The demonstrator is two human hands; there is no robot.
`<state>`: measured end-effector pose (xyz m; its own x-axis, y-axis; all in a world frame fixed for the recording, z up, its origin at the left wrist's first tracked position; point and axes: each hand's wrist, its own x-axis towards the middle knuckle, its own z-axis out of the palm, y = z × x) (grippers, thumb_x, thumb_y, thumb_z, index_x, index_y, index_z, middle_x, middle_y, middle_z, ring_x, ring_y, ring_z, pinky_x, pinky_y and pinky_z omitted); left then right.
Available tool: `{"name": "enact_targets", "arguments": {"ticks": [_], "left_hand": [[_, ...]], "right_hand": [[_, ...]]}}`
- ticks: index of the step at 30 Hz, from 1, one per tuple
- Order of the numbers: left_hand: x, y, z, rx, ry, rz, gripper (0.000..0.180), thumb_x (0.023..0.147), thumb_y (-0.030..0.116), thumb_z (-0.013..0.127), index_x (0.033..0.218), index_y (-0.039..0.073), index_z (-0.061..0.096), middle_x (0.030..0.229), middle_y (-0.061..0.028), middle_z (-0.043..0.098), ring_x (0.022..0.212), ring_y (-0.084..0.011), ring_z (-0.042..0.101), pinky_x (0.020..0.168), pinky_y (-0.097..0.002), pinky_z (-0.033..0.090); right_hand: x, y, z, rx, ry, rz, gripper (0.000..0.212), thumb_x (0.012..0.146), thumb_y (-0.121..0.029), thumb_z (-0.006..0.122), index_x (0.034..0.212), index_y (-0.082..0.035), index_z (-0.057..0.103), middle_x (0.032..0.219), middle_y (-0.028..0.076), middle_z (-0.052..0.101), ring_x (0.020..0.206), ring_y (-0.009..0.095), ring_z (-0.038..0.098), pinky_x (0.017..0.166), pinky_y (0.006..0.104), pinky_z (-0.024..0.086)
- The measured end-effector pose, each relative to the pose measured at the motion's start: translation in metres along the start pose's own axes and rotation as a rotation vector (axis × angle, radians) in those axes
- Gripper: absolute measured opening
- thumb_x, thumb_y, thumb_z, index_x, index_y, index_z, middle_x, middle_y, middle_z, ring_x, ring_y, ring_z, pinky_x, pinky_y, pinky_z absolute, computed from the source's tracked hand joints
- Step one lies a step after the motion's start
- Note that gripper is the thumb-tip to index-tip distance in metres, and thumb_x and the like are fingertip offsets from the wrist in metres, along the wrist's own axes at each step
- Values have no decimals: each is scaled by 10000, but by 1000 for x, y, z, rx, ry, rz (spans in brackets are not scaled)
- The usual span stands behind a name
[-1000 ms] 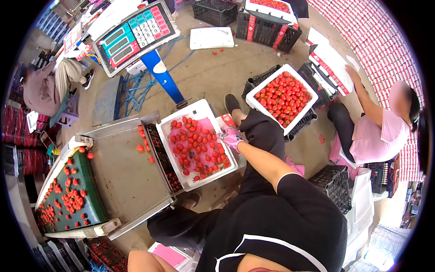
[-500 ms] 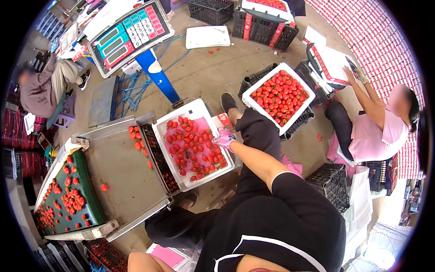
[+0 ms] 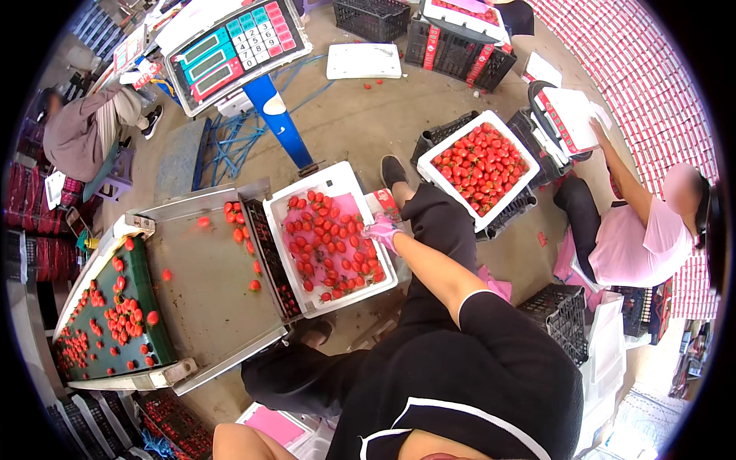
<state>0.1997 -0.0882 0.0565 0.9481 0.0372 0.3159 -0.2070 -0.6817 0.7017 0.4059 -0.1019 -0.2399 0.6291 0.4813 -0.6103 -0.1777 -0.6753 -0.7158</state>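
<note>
A white foam box [image 3: 313, 303] with a pink liner stands in front of me, with small oval red tomatoes [image 3: 328, 244] spread loosely over it. My right hand [image 3: 382, 232], in a pink and white glove, is at the box's right rim, with its fingers closed over the edge beside the tomatoes. Of my left arm [image 3: 251, 443], only a part shows at the lower edge; the left hand is out of view. Left of the box, a metal chute [image 3: 218, 287] carries a few tomatoes, some blurred by motion. A green conveyor belt [image 3: 157, 337] with many tomatoes adjoins it.
A fuller tomato box [image 3: 479, 172] rests on black crates to the right. A scale [image 3: 238, 54] on a blue post rises ahead. One person [image 3: 636, 238] handles a white box at the right; another person [image 3: 80, 138] sits far left. A black crate [image 3: 556, 318] stands at my right.
Tomatoes have rolled off the belt and across the chute toward the box. The view has shifted slightly. My right hand stays at the rim; the person at the right has moved an arm.
</note>
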Motion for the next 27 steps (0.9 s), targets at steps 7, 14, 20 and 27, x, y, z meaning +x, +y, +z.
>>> {"name": "enact_targets", "arguments": {"ticks": [7, 14, 20, 27], "left_hand": [[1, 3, 2, -27, 3, 18, 251, 875, 189, 585, 1063, 25, 613, 943, -65, 641, 847, -178, 612, 776, -303, 493], [-6, 0, 2, -34, 22, 5, 263, 888, 201, 583, 1081, 24, 611, 946, -58, 640, 845, -165, 612, 773, -291, 494], [-13, -4, 3, -45, 50, -30, 274, 899, 211, 582, 1096, 22, 609, 949, -53, 640, 844, -153, 612, 770, -281, 495], [-42, 5, 4, -247, 118, -140, 287, 912, 224, 580, 1114, 21, 607, 952, -46, 640, 842, -139, 613, 767, -270, 496]], "right_hand": [[23, 33, 5, 572, -81, 4, 549, 739, -16, 697, 1168, -12, 354, 849, 74, 588, 765, 159, 589, 657, 283, 470], [4, 17, -4, 570, -77, -6, 574, 744, -21, 699, 1212, 9, 369, 874, 69, 586, 756, 152, 589, 642, 269, 471], [-7, 1, -10, 626, -118, 36, 570, 712, -47, 696, 1197, 8, 402, 920, 95, 578, 785, 169, 596, 650, 296, 491], [20, 25, -56, 864, -130, -176, 572, 721, 96, 653, 1206, -39, 384, 710, 94, 598, 580, 156, 598, 506, 267, 512]]}}
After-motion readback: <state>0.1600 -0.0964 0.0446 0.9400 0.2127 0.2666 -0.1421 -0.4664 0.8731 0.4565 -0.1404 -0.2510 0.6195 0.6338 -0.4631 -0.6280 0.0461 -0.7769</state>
